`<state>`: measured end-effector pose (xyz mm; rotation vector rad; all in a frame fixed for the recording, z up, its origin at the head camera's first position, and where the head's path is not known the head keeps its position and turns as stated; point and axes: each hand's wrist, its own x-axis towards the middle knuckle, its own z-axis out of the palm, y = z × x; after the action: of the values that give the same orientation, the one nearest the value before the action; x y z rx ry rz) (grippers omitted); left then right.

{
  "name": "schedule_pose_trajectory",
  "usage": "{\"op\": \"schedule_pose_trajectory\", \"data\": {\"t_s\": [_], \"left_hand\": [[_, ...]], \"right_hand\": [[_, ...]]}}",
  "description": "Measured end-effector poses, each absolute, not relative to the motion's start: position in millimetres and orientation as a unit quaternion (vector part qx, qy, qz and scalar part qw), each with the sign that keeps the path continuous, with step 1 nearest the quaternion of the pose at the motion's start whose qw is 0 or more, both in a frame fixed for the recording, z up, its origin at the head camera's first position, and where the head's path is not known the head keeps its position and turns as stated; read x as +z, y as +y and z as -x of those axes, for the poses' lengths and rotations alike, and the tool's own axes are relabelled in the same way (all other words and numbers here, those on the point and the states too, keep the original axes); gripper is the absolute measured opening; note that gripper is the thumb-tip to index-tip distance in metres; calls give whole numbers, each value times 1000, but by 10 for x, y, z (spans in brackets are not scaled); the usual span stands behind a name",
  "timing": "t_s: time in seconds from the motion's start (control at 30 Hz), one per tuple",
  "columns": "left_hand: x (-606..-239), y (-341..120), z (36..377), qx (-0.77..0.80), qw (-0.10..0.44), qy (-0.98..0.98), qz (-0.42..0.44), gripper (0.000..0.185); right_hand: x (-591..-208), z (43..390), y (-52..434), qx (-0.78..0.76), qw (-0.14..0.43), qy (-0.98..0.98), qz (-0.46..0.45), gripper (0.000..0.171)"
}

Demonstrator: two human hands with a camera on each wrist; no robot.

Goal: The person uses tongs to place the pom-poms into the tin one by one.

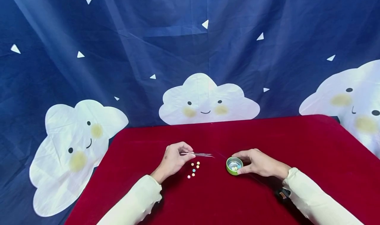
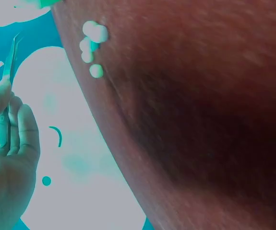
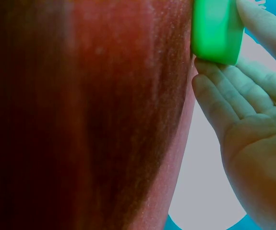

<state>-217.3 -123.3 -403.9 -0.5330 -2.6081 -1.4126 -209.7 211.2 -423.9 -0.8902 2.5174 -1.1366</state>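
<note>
Right now my left hand [image 1: 172, 159] pinches the tweezers [image 1: 198, 154] above the loose beads [image 1: 193, 170] on the red cloth [image 1: 297, 142], while my right hand [image 1: 261, 164] grips the green tin [image 1: 234, 166]; squeezing too hard could flick a bead away

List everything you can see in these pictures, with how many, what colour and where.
tweezers: one, silver, pinched in the left hand, tips pointing toward the tin
small beads: about seven, pastel yellow, pink and blue, loose on the cloth beside the left hand
round tin: one, green with a shiny inside, on the cloth, a few beads in it
table cloth: one, dark red, covering the table
backdrop: one, navy with white smiling clouds and small triangles, behind the table
sleeves: two, cream, on both forearms
left hand: one, grip on the tweezers
right hand: one, fingers round the tin's rim
</note>
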Motion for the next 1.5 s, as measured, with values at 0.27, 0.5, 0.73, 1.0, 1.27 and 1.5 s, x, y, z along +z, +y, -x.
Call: {"op": "schedule_pose_trajectory", "data": {"t_s": [0.27,0.5,0.73,1.0,1.27,1.5], "left_hand": [[-4034,-1397,2162,-462,76,-868,164,18],[-4024,-1557,2147,-465,71,-870,146,18],[-4026,-1694,2153,-464,79,-873,130,19],[-4082,-1831,2151,-441,79,-887,114,19],[-4173,-1909,2143,-446,62,-887,102,20],[-4226,-1928,2121,-439,62,-891,99,21]], "right_hand": [[-4231,2105,2128,-386,117,862,308,53],[-4237,2110,2132,-383,114,863,309,52],[-4244,2112,2133,-381,113,864,309,54],[-4240,2108,2126,-384,114,862,310,53],[-4239,2106,2121,-387,115,862,308,53],[-4240,2102,2116,-386,115,861,312,52]]}}
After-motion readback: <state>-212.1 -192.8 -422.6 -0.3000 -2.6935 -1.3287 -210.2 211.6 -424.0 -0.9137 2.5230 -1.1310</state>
